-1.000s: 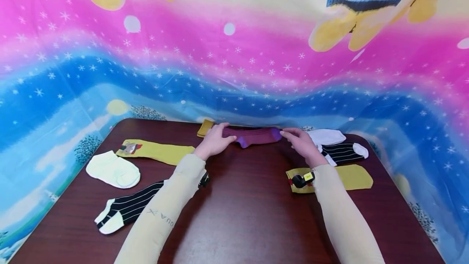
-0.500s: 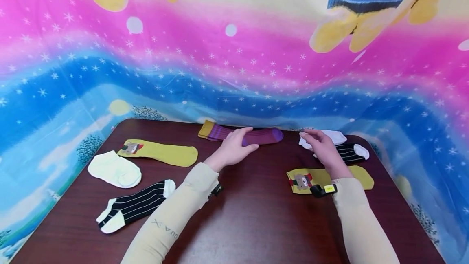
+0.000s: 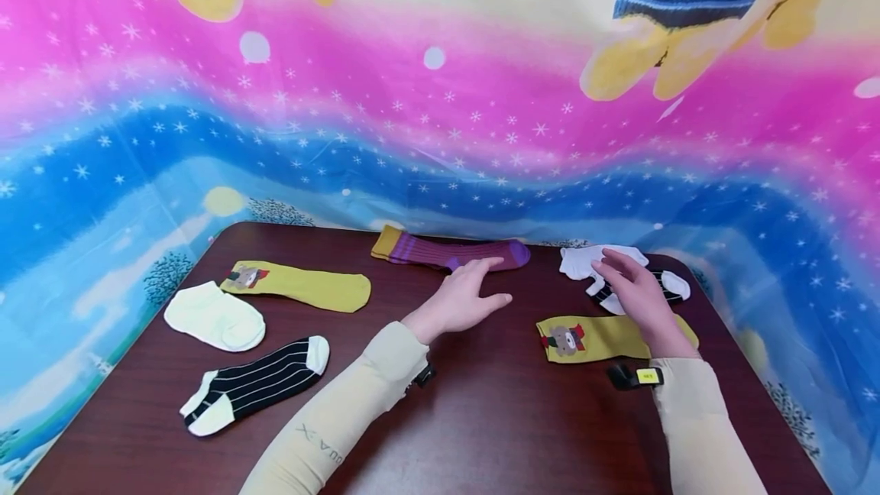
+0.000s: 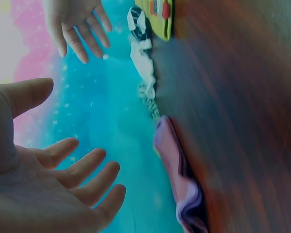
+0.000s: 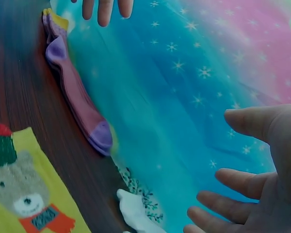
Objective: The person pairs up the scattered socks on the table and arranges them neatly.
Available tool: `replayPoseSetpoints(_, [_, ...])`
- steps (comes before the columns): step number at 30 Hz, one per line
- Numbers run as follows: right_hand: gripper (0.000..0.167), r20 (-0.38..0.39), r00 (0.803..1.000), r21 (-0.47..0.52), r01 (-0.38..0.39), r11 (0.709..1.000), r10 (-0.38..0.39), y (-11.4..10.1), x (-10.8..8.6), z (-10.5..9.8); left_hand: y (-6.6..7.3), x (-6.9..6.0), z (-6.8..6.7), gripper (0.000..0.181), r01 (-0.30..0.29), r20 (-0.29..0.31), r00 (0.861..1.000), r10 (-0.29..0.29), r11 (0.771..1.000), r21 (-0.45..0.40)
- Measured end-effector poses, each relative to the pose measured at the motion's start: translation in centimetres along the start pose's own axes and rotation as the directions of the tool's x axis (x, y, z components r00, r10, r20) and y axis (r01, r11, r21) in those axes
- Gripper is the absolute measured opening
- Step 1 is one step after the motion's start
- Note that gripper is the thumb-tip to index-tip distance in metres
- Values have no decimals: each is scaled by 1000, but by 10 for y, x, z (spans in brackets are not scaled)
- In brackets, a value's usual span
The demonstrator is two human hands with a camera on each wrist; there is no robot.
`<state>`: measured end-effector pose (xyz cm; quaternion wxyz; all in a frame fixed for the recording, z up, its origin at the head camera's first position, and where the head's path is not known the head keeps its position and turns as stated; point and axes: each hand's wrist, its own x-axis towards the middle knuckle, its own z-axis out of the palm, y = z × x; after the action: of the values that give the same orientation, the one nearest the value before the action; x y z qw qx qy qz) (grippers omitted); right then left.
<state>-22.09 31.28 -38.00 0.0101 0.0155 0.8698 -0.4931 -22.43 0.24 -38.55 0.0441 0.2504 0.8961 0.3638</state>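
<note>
A purple sock with a mustard cuff (image 3: 422,250) lies along the table's back edge. My left hand (image 3: 462,300) hovers in front of it with fingers extended, holding nothing; the left wrist view shows its empty palm (image 4: 43,189). My right hand (image 3: 639,296) is raised over the right-hand socks, fingers spread and nothing in them. Beneath or beside it are a white sock (image 3: 580,260), a black striped sock (image 3: 676,286) that it partly hides, and a yellow bear sock (image 3: 598,338). The purple sock (image 5: 77,94) also shows whole in the right wrist view.
On the left of the brown table (image 3: 467,418) lie a yellow bear sock (image 3: 309,285), a white sock (image 3: 215,318) and a black striped sock (image 3: 268,380). A printed cloth backdrop (image 3: 440,136) rises right behind the table's back edge.
Both hands have left the purple sock, which now lies flat. The left hand moved right and nearer; the right hand moved right and nearer, over the right-hand socks.
</note>
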Motion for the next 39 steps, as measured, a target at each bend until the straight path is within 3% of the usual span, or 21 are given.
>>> replayPoseSetpoints(12, [86,-10,998,-107,-56,993,55,7,-23,-23,11,-6,20,68,-27,62,998,25,999,21])
replayPoseSetpoints(27, [86,-4,993,-174,-115,978,116,40,-38,-56,20,-10,52,80,-77,189,980,61,994,79])
replayPoseSetpoints(31, [86,-20,992,-178,-128,976,126,53,-39,-64,22,-9,62,74,-122,221,971,95,986,113])
replayPoseSetpoints(39, [92,-19,985,-151,-174,973,173,76,-38,-77,30,-12,76,70,-197,322,938,129,962,189])
